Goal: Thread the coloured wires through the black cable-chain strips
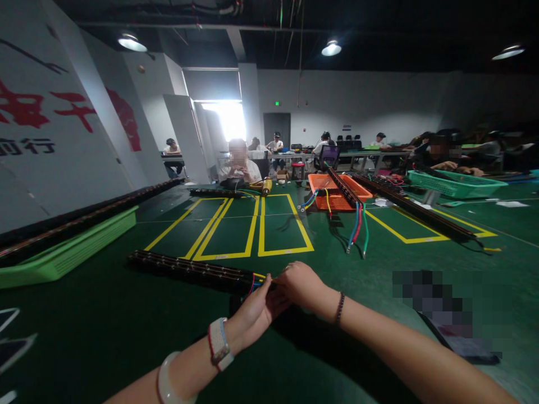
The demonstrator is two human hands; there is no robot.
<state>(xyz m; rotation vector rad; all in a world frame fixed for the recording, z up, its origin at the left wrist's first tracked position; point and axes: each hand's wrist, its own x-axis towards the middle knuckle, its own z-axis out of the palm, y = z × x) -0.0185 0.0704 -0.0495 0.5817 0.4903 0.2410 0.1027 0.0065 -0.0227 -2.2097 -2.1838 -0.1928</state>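
Observation:
A long black bar (189, 270) with rows of metallic strips lies across the green table in front of me. Thin yellow, blue and red wires (256, 278) come out of its right end and run into my hands. My left hand (256, 314) is closed around these wires, thumb up, with a watch on the wrist. Against its fingertips, my right hand (298, 285) pinches a yellow wire, knuckles up. The wire ends are hidden between the fingers.
A green basket (96, 238) at left carries another long bar. An orange basket (337, 201) holds a bar with thick coloured cables (357, 227) hanging out. A teal basket (458, 184) and a blurred dark device (455, 325) are at right. Yellow tape outlines (286, 252) mark the table; people sit beyond.

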